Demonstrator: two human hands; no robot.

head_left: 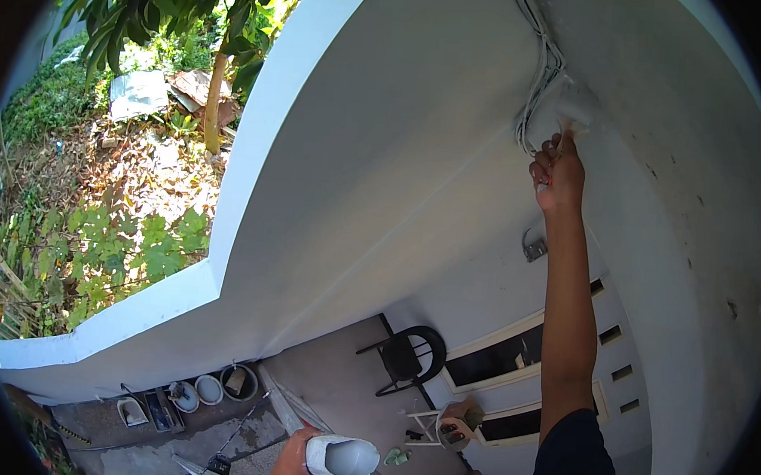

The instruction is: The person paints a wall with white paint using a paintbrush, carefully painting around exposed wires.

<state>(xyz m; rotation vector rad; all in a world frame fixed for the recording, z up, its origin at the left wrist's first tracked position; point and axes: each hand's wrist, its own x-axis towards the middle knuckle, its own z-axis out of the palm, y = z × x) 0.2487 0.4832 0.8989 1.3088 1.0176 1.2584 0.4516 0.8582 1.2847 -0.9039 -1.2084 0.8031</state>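
Observation:
My right hand [560, 176] is raised high at the end of an outstretched arm. Its fingers close round a paintbrush [573, 120], whose bristles touch the pale wall corner beside a bundle of grey cables [543, 61]. The brush handle is mostly hidden by the hand. Low in the view, my left hand [294, 463] grips a white, paint-smeared container [317, 458] by its side. Its open top faces up and pale grey-white paint shows inside.
A small wall fixture [533, 247] hangs below the raised hand. Far below on the floor stand a black chair [403, 357], several buckets [209, 389] and green sandals [398, 456]. Past the white wall edge [255, 175] lies a garden with a tree [215, 100].

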